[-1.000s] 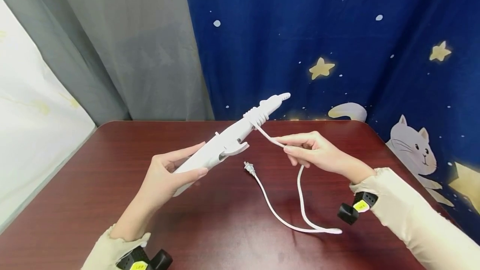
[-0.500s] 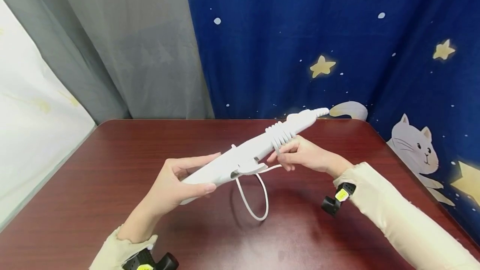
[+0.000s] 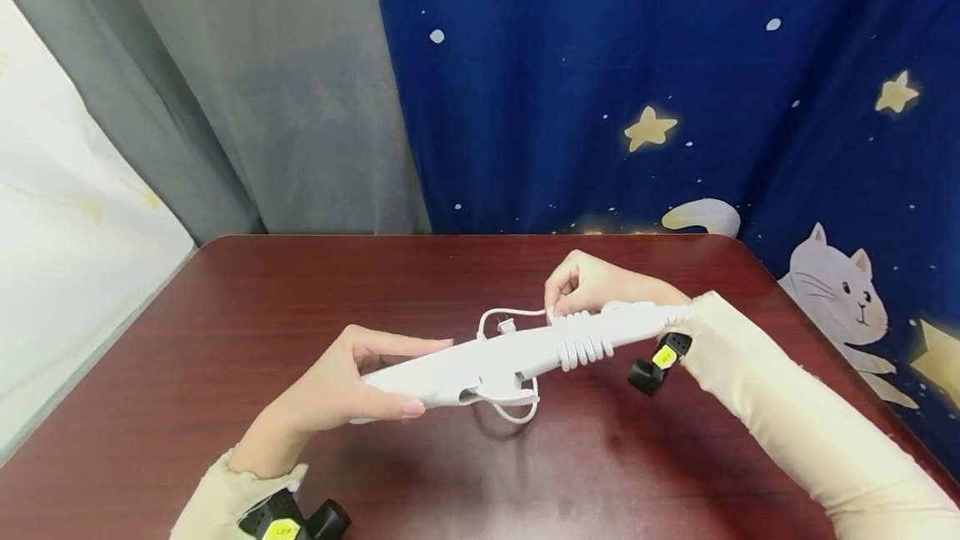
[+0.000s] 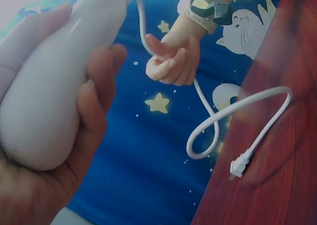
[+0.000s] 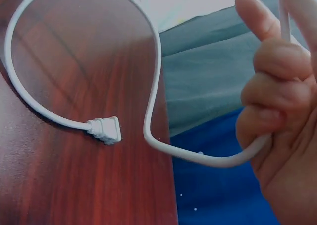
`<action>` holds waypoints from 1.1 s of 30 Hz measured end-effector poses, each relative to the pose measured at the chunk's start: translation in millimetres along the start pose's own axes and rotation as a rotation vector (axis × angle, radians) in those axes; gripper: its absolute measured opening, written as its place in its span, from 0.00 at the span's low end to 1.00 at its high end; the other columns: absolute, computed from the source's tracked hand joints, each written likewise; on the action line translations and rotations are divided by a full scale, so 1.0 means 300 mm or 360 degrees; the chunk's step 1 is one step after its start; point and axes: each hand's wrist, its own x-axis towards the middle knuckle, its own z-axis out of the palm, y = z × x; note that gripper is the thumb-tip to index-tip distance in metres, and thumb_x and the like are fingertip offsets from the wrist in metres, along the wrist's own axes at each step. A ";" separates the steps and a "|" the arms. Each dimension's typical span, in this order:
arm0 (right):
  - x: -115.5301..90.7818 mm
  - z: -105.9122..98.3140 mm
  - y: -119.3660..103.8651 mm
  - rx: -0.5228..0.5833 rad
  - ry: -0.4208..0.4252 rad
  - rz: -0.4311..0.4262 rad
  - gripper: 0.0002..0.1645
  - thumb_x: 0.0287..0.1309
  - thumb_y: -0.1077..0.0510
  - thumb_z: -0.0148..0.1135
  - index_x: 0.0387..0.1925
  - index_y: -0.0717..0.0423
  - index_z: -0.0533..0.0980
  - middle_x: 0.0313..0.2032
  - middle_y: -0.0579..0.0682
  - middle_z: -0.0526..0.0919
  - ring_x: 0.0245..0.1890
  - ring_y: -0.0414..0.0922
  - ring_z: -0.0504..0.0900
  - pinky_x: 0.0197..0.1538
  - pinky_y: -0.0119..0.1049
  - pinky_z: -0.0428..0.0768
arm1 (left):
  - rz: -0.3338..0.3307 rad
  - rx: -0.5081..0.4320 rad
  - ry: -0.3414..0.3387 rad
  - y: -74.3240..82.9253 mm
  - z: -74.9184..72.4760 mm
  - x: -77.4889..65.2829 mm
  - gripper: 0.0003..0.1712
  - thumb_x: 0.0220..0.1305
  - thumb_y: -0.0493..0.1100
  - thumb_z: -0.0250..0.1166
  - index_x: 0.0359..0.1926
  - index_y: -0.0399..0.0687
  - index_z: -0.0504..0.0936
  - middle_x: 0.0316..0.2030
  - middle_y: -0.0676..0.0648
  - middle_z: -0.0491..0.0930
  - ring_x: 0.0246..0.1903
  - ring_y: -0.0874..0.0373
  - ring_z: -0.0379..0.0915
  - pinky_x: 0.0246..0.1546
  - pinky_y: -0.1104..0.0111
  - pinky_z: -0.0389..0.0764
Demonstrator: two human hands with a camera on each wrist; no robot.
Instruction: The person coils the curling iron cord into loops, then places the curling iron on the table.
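My left hand (image 3: 356,377) grips the wide rounded end of a white, tapering corded appliance (image 3: 442,372); its exact kind is unclear. A small lever (image 3: 504,392) sticks out along its near side. Several turns of white power cord (image 3: 585,342) wrap its narrower part. Behind that part, my right hand (image 3: 588,280) holds the cord, partly hidden by the appliance in the head view. In the right wrist view, the curled fingers (image 5: 270,91) have the cord running through them. The free cord loops down to a two-prong plug (image 4: 240,164), which hangs low over the table.
A dark red-brown table (image 3: 300,282) lies beneath both hands. Grey curtain (image 3: 315,90) and blue star-patterned curtain (image 3: 525,90) stand behind it, with white cloth (image 3: 67,190) at the left. Each wrist wears a small black camera (image 3: 652,369).
My right hand has carried the cord from the near right side to behind the appliance. The appliance has tipped from slanting upward to nearly level, and its narrow end has swung right and down.
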 end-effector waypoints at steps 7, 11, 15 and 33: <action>0.023 -0.004 -0.014 -0.0117 -0.0106 -0.0103 0.09 0.43 0.64 0.70 0.15 0.60 0.78 0.11 0.37 0.68 0.14 0.31 0.60 0.17 0.26 0.56 | -0.0040 0.0159 -0.0200 -0.006 -0.033 -0.019 0.28 0.45 0.32 0.72 0.52 0.45 0.81 0.41 0.44 0.83 0.29 0.63 0.73 0.20 0.68 0.77; 0.028 -0.007 -0.040 -0.0128 -0.0172 -0.0073 0.10 0.45 0.62 0.70 0.15 0.58 0.77 0.11 0.38 0.68 0.14 0.33 0.61 0.18 0.27 0.57 | -0.0086 0.0136 -0.0330 -0.014 -0.051 -0.029 0.27 0.48 0.32 0.71 0.53 0.44 0.80 0.40 0.43 0.83 0.27 0.63 0.73 0.18 0.66 0.77; 0.025 -0.005 -0.065 -0.0090 -0.0208 -0.0001 0.08 0.51 0.62 0.66 0.20 0.59 0.79 0.13 0.40 0.68 0.16 0.34 0.61 0.19 0.27 0.58 | -0.0190 0.0150 -0.0366 -0.022 -0.067 -0.032 0.26 0.50 0.34 0.70 0.53 0.46 0.80 0.37 0.44 0.83 0.22 0.62 0.72 0.14 0.66 0.75; -0.068 -0.042 -0.088 0.0248 -0.0486 0.0032 0.21 0.67 0.63 0.48 0.60 0.56 0.71 0.13 0.56 0.67 0.07 0.45 0.65 0.14 0.34 0.68 | -0.0423 0.0485 0.0064 -0.026 -0.093 -0.032 0.25 0.48 0.46 0.74 0.51 0.58 0.82 0.32 0.48 0.83 0.17 0.52 0.72 0.13 0.65 0.74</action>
